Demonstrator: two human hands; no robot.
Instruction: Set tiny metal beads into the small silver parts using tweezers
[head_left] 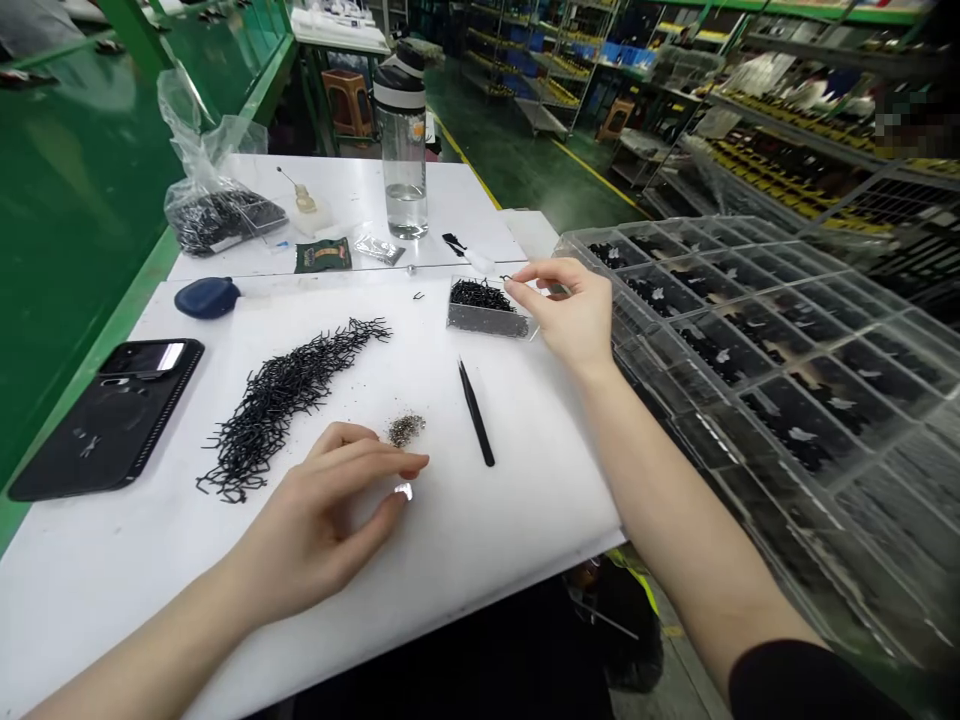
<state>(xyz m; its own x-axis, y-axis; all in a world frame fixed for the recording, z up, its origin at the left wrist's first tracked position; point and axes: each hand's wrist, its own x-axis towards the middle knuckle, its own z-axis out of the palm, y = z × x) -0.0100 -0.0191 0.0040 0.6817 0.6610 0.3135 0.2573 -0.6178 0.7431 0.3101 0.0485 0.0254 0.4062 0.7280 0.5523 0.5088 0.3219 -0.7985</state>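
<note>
Head view: our right hand (574, 310) pinches one black piece (506, 278), best done lightly; our left hand's (322, 525) fingers sit loosely parted.

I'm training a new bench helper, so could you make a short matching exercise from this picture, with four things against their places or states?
Things:
1. Bottle
2. Tweezers
3. Right hand
4. Left hand

Places or states:
A. Beside the small heap of grains, finger and thumb apart
B. Pinching a black piece by the small clear box
C. Standing upright, partly filled with clear liquid
D. Black, lying on the white table

Pairs: 1-C, 2-D, 3-B, 4-A
</note>
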